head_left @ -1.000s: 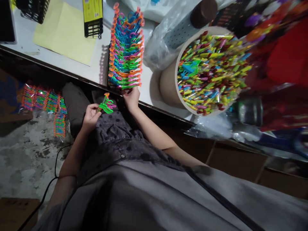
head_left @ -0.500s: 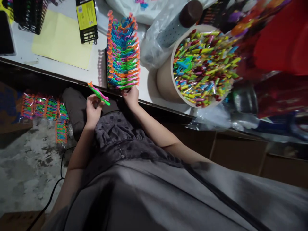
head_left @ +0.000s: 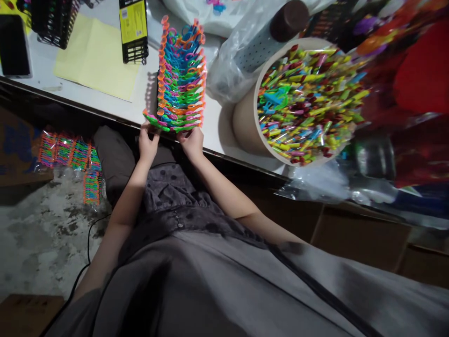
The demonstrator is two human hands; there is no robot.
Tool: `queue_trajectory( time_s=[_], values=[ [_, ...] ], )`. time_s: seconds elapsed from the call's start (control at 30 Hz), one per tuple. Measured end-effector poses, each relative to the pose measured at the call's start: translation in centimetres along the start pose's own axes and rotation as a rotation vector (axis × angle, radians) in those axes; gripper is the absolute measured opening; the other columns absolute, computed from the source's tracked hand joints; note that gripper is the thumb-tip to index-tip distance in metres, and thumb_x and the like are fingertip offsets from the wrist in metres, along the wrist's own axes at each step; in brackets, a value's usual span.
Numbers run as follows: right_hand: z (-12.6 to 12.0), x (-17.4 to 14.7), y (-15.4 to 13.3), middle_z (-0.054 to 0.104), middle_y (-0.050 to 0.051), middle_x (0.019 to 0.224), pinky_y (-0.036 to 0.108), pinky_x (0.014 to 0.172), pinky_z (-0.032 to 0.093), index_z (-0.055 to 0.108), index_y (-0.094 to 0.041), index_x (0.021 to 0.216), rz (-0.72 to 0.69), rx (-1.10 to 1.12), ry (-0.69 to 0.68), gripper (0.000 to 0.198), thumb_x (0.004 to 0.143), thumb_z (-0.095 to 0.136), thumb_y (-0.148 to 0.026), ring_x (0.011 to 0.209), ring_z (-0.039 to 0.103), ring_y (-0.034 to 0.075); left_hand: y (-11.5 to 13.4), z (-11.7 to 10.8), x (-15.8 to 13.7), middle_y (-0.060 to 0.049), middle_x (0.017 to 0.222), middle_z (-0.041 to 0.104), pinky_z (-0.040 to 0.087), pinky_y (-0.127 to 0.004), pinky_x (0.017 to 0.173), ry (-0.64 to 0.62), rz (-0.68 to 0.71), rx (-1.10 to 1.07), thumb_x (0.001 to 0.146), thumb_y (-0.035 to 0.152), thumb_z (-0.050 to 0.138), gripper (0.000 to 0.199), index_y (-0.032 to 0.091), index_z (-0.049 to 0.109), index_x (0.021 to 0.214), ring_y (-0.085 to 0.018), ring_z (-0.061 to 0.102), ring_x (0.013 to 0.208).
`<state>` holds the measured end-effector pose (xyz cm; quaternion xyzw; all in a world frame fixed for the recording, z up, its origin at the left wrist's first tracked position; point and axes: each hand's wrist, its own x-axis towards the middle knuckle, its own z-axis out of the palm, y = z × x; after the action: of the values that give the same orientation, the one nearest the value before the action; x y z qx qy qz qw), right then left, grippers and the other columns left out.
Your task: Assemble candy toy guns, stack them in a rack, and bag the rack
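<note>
A row of thin, bright plastic pieces (head_left: 180,84) stands at the table's near edge, in orange, green, pink and blue with round orange ends. My left hand (head_left: 148,142) pinches a green and pink plastic piece (head_left: 156,122) with an orange tip. That piece lies across the near left end of the row, tilted. My right hand (head_left: 192,142) is closed at the near right corner of the row, its fingertips against the lowest pieces. Exactly what its fingertips grip is partly hidden.
Right of the row stands a beige bucket (head_left: 247,124) of small colourful wrapped sticks. Behind are a dark-capped bottle (head_left: 259,47) and clear plastic. Yellow paper (head_left: 98,61), a black rack (head_left: 135,32) and a phone (head_left: 14,46) lie left. Wrapped bundles (head_left: 70,152) sit below left.
My left hand has moved right and up, bringing the green and pink piece against the row's near end. My right hand stays at the near right corner.
</note>
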<state>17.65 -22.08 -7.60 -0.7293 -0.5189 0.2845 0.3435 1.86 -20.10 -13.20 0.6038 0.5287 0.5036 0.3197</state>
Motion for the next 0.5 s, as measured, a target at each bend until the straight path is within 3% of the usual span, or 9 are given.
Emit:
queue_trajectory(
  time_s=[0.17,0.33,0.5],
  values=[
    [-0.1,0.1,0.2,0.060,0.002,0.074,0.023,0.069,0.044,0.052,-0.016,0.085,-0.033,0.010,-0.015,0.016,0.072,0.055,-0.025,0.070,0.055,0.013,-0.2,-0.6,-0.1,-0.010,0.101,0.060,0.050,-0.036,0.090,-0.010,0.010,0.141,0.087,0.061,0.043,0.046,0.019,0.046,0.107,-0.019,0.063,0.099],
    [-0.2,0.2,0.4,0.060,0.002,0.071,0.024,0.068,0.044,0.054,-0.015,0.083,-0.028,0.020,-0.046,0.015,0.072,0.055,-0.025,0.065,0.054,0.013,-0.8,-0.9,-0.1,-0.015,0.112,0.059,0.043,-0.042,0.102,-0.055,0.055,0.331,0.085,0.057,0.050,0.045,0.018,0.049,0.108,-0.026,0.056,0.115],
    [-0.4,0.4,0.6,0.065,0.006,0.085,0.026,0.071,0.045,0.057,-0.014,0.090,-0.084,0.030,-0.041,0.023,0.072,0.055,-0.028,0.075,0.058,0.016,-0.4,-1.3,0.1,-0.013,0.107,0.061,0.044,-0.042,0.102,-0.128,0.059,0.404,0.087,0.047,0.053,0.035,0.018,0.050,0.105,-0.025,0.058,0.112]
  ],
)
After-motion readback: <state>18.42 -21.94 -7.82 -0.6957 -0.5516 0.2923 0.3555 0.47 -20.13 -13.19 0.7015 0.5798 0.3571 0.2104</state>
